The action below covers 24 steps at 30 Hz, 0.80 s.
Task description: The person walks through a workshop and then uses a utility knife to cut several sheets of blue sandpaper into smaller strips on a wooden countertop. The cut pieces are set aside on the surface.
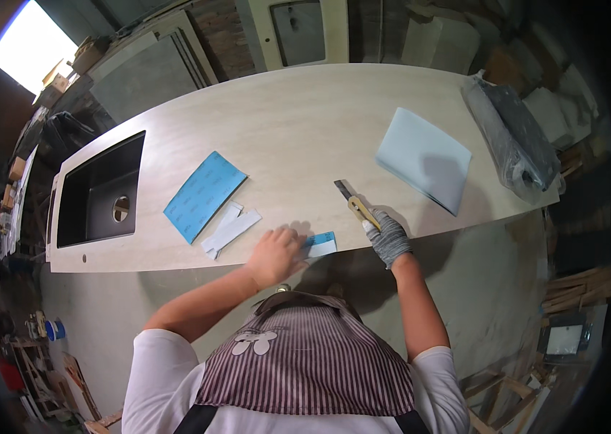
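Along the countertop's (pixel 276 130) near edge, right of the blue sheet (pixel 206 197), the bare left hand (pixel 276 257) touches a small blue-and-white strip (pixel 322 245); whether it pinches or merely presses, I cannot tell. Farther right of that sheet, the gloved right hand (pixel 389 237) clasps a yellow utility knife (pixel 360 210). White strips (pixel 232 230) lie just by the sheet's near side; the black sink (pixel 97 195) sits left of it, a folded pale sheet (pixel 421 159) well right.

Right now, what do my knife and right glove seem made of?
Knife blade: probably metal, thin and dark with straight edges. Handle: perhaps plastic or painted metal, smooth and yellow. Glove: likely knitted yarn, matte, from its mottled grey texture.
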Motion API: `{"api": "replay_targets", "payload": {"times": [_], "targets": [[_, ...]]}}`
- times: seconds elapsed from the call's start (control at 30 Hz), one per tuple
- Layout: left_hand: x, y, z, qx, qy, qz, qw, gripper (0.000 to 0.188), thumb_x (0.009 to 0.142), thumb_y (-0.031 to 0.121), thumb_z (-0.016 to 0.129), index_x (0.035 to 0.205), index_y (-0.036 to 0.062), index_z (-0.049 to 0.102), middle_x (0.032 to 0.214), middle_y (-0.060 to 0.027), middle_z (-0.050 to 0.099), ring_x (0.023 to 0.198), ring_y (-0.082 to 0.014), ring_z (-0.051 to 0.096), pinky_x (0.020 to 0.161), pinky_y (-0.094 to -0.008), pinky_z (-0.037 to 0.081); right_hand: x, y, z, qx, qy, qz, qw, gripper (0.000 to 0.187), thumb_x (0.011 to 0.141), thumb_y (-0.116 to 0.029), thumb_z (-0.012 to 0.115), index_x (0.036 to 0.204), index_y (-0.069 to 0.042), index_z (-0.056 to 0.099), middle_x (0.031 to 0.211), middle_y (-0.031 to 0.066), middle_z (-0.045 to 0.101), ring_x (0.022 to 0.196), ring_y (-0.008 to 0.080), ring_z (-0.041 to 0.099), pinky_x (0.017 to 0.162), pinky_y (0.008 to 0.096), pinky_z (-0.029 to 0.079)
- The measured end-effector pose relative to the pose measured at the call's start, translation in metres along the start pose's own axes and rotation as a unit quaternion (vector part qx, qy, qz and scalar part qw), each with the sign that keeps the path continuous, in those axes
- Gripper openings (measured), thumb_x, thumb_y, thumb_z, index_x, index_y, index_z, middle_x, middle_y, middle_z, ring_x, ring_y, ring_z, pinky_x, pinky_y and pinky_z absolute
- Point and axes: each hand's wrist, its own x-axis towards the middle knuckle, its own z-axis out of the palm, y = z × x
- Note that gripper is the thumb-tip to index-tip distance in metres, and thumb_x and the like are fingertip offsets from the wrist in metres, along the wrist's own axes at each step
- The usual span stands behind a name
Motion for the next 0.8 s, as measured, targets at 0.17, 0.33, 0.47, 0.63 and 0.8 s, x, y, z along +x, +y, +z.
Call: {"api": "replay_targets", "payload": {"times": [0.17, 0.33, 0.47, 0.63, 0.8], "targets": [[-0.014, 0.000, 0.037, 0.014, 0.030, -0.037, 0.999, 0.029, 0.085, 0.019, 0.064, 0.113, 0.0119, 0.065, 0.106, -0.0102, 0.056, 0.102, -0.0300, 0.056, 0.089, -0.0419, 0.047, 0.016, -0.024, 0.005, -0.188, 0.004, -0.129, 0.974, 0.044, 0.087, -0.028, 0.067, 0.123, -0.003, 0.064, 0.118, 0.0183, 0.067, 0.112, 0.0333, 0.062, 0.103, 0.0433, 0.045], [-0.008, 0.011, 0.047, 0.002, 0.026, -0.079, 0.997, 0.025, 0.086, 0.014, 0.059, 0.110, 0.0133, 0.064, 0.106, -0.0106, 0.056, 0.103, -0.0306, 0.056, 0.090, -0.0427, 0.047, -0.012, -0.054, 0.032, -0.219, -0.190, -0.276, 0.916, 0.067, 0.074, -0.044, 0.077, 0.133, -0.017, 0.060, 0.132, 0.0100, 0.059, 0.125, 0.0303, 0.052, 0.111, 0.0452, 0.035], [-0.029, 0.008, 0.040, -0.034, 0.027, -0.098, 0.994, 0.015, 0.086, 0.014, 0.057, 0.099, 0.0080, 0.061, 0.102, -0.0129, 0.057, 0.099, -0.0316, 0.058, 0.086, -0.0433, 0.048, -0.010, -0.054, 0.041, -0.241, -0.164, -0.297, 0.909, 0.064, 0.070, -0.038, 0.080, 0.129, -0.019, 0.062, 0.129, 0.0069, 0.061, 0.123, 0.0278, 0.053, 0.109, 0.0455, 0.037], [-0.063, -0.014, 0.006, 0.017, 0.105, -0.090, 0.990, 0.014, 0.086, 0.013, 0.055, 0.095, 0.0055, 0.062, 0.092, -0.0106, 0.058, 0.093, -0.0300, 0.058, 0.082, -0.0420, 0.048, -0.013, -0.043, 0.044, -0.206, -0.106, -0.339, 0.912, 0.061, 0.066, -0.035, 0.082, 0.123, -0.020, 0.066, 0.122, 0.0037, 0.063, 0.118, 0.0266, 0.055, 0.105, 0.0450, 0.039], [-0.080, -0.055, -0.033, 0.146, 0.144, -0.183, 0.961, 0.033, 0.084, 0.013, 0.061, 0.115, 0.0046, 0.064, 0.105, -0.0114, 0.061, 0.098, -0.0294, 0.057, 0.086, -0.0414, 0.046, -0.015, -0.043, 0.048, -0.192, -0.077, -0.352, 0.913, 0.061, 0.065, -0.031, 0.082, 0.123, -0.019, 0.066, 0.118, 0.0037, 0.063, 0.114, 0.0271, 0.056, 0.102, 0.0472, 0.041]]}}
